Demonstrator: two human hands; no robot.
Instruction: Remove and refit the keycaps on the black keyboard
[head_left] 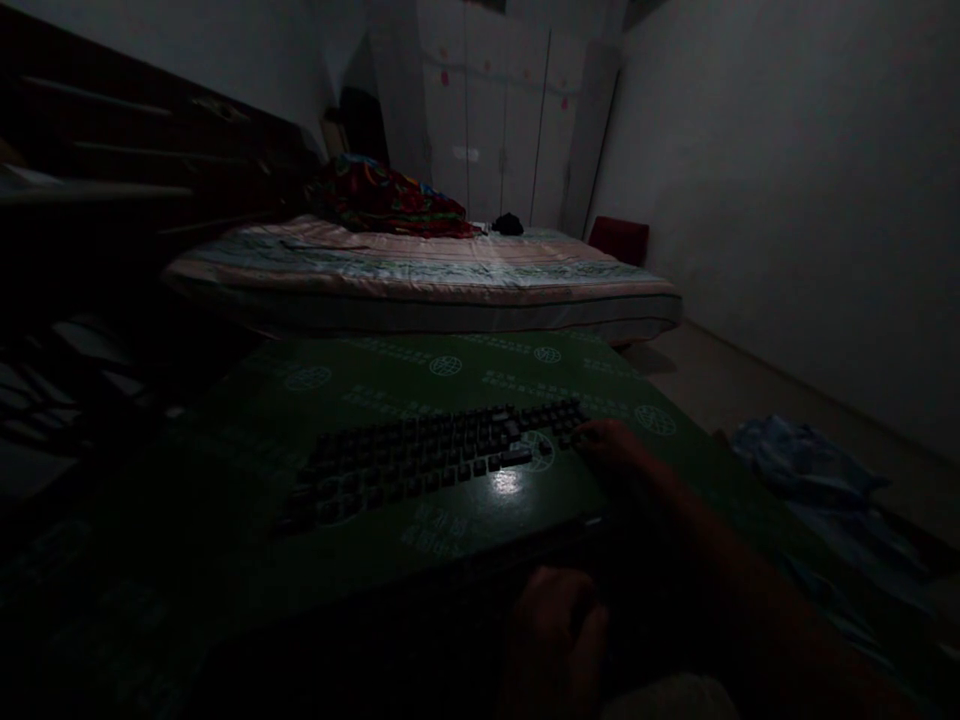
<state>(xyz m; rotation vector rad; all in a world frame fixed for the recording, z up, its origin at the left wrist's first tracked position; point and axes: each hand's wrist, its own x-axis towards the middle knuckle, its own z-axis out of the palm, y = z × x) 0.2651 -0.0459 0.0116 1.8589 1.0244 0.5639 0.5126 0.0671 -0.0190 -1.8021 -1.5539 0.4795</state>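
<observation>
Loose black keycaps (420,450) lie in rows on a green table (480,520), set out like a keyboard. At the right end of these rows my right hand (609,440) reaches down, its fingers pinched together on a keycap at the edge of the group. A long dark object, seemingly a keyboard body (465,575), lies nearer to me, mostly lost in shadow. My left hand (559,615) rests over it with curled fingers; whatever they may hold is too dark to make out.
Beyond the table stands a bed (450,290) with a striped sheet and a heaped red blanket (390,200). Blue cloth (802,460) lies to the right. A pale wardrobe (510,130) stands at the back. The room is very dim.
</observation>
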